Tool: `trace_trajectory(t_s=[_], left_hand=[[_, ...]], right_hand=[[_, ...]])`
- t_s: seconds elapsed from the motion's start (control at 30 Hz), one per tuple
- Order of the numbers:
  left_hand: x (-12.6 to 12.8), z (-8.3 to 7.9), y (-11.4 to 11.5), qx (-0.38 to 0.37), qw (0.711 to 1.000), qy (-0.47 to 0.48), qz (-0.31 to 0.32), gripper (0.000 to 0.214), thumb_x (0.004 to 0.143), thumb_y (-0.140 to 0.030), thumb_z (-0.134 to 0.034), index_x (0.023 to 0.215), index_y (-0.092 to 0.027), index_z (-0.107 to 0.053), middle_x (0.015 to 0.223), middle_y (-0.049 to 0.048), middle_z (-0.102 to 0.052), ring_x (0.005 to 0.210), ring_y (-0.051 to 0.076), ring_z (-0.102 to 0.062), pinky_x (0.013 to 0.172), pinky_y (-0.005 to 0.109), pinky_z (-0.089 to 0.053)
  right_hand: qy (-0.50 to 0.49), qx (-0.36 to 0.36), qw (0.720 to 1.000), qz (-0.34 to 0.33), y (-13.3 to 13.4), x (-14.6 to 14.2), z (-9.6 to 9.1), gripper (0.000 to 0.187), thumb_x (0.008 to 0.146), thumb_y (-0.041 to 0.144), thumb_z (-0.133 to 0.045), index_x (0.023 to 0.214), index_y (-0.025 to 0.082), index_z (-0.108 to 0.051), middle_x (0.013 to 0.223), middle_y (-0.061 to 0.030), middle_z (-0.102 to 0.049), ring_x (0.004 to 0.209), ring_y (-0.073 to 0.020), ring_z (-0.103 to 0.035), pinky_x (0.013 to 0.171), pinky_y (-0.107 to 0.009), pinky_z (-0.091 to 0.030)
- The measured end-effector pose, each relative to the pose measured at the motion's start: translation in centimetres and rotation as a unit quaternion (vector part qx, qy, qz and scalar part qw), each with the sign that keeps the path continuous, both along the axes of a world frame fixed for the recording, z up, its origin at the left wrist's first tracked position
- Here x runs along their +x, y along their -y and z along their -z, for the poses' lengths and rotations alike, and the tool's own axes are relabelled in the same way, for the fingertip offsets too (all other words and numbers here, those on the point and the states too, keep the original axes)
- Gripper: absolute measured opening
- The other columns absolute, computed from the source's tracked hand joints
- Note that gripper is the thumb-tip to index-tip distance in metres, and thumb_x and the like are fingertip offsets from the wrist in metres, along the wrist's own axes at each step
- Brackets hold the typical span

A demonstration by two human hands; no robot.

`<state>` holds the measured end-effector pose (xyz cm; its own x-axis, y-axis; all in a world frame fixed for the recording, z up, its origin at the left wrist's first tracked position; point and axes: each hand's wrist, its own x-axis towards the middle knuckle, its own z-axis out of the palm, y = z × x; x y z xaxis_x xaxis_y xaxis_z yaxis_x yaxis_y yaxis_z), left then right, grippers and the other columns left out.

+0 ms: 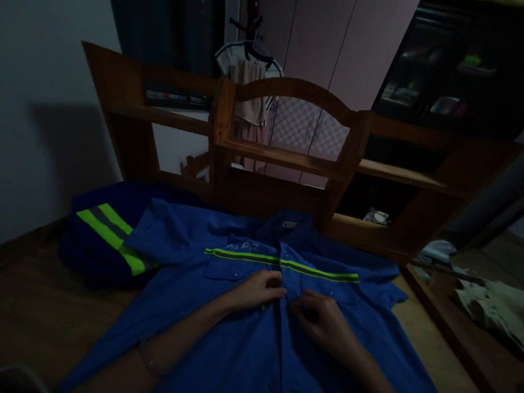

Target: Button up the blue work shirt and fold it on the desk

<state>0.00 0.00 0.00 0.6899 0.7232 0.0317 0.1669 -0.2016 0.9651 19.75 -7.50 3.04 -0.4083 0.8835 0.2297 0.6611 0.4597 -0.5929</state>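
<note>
A blue short-sleeved work shirt [240,344] lies spread front side up on the wooden surface, collar away from me. A yellow-green and grey stripe crosses its chest. Its front opening runs down the middle, with a button showing lower down. My left hand [260,290] is closed at the left side of the opening, just below the stripe, fingertips pinching the shirt's edge. Opposite it, my right hand [317,316] is also closed, its bent fingers gripping the cloth at the right side of the opening. Dim light hides the exact fingertip contact.
A darker blue garment [96,250] with bright reflective bands lies bunched at the left. Behind the shirt stands a wooden shelf headboard [272,195]. Pale cloth [505,315] lies at the right, beyond a raised wooden edge [454,357]. Clothes [249,83] hang on a stand farther back.
</note>
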Motion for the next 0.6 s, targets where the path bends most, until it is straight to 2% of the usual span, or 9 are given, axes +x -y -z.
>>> trace_trajectory(t_s=[0.23,0.4,0.5,0.6], left_hand=[[0.5,0.1,0.1,-0.025,0.998,0.061,0.007,0.038,0.079,-0.049,-0.053,0.091,-0.013,-0.054,0.072,0.0016,-0.054,0.057,0.010,-0.052,0.043,0.018,-0.043],[0.4,-0.5,0.2,-0.037,0.997,0.063,-0.006,0.040,0.078,-0.052,-0.053,0.090,-0.014,-0.053,0.070,0.0006,-0.053,0.055,0.009,-0.050,0.047,0.019,-0.045],[-0.5,-1.1,0.1,0.004,1.000,0.007,0.006,0.041,0.082,-0.052,-0.046,0.089,-0.014,-0.057,0.068,0.0002,-0.052,0.050,0.007,-0.046,0.044,0.018,-0.040],[-1.4,-1.8,0.1,0.082,0.993,-0.067,0.051,0.033,0.078,-0.044,-0.055,0.088,-0.014,-0.062,0.077,0.0019,-0.056,0.062,0.010,-0.050,0.053,0.019,-0.040]], right_hand=[[-0.015,0.009,1.000,-0.011,0.4,-0.1,0.3,0.028,0.087,0.020,-0.047,0.104,0.027,-0.067,0.088,-0.0041,-0.062,0.072,-0.0154,-0.058,0.063,-0.024,-0.041],[-0.040,0.014,0.999,0.010,0.1,-0.1,0.8,0.026,0.088,0.022,-0.048,0.105,0.025,-0.067,0.087,-0.0043,-0.062,0.071,-0.0151,-0.057,0.062,-0.024,-0.042],[-0.064,0.009,0.998,0.026,0.0,0.1,0.8,0.023,0.087,0.024,-0.051,0.102,0.024,-0.068,0.086,-0.0036,-0.062,0.070,-0.0147,-0.057,0.061,-0.024,-0.042],[-0.081,0.010,0.996,0.035,-0.2,0.4,0.9,0.021,0.086,0.025,-0.053,0.100,0.024,-0.068,0.086,-0.0026,-0.063,0.071,-0.0143,-0.058,0.063,-0.024,-0.042]])
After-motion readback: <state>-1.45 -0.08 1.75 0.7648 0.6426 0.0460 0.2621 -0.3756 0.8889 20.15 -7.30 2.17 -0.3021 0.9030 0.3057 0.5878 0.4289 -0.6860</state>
